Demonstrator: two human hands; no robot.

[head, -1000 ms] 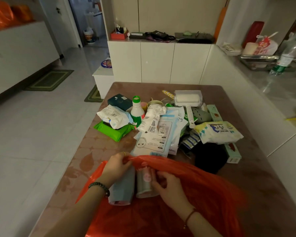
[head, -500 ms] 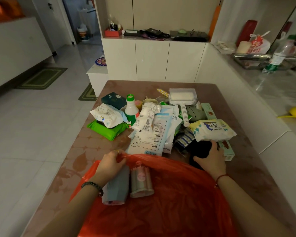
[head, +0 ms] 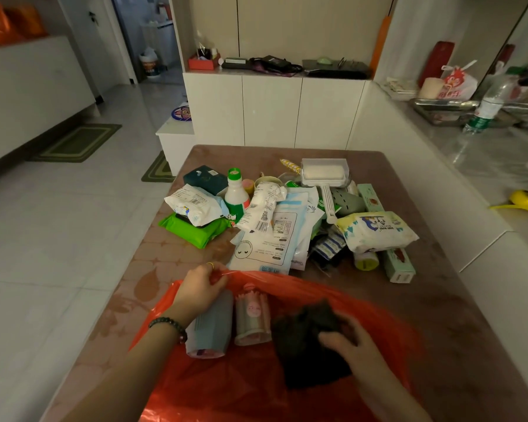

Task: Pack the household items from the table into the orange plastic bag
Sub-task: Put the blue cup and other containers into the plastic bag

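An orange plastic bag (head: 226, 382) lies open on the near end of the brown table (head: 445, 306). My left hand (head: 200, 289) pinches the bag's upper rim and holds it up. My right hand (head: 345, 342) grips a black bundle (head: 305, 345) inside the bag's mouth. A grey pack (head: 209, 330) and a pink-labelled container (head: 252, 319) lie in the bag beside it. A pile of household items stays on the table: a white pouch (head: 265, 248), a green-capped bottle (head: 236, 193), a green wipes pack (head: 195, 228), a tissue pack (head: 375, 231) and a lint roller (head: 323, 175).
A long green box (head: 398, 264) and a small yellow-capped tube (head: 365, 261) lie at the pile's right. White cabinets (head: 272, 114) stand beyond the table's far end. A counter (head: 482, 153) with a water bottle runs along the right. Tiled floor (head: 58, 223) lies on the left.
My right hand went out to the black bundle on the table, picked it up and brought it back into the bag. My left hand stayed on the bag's rim.
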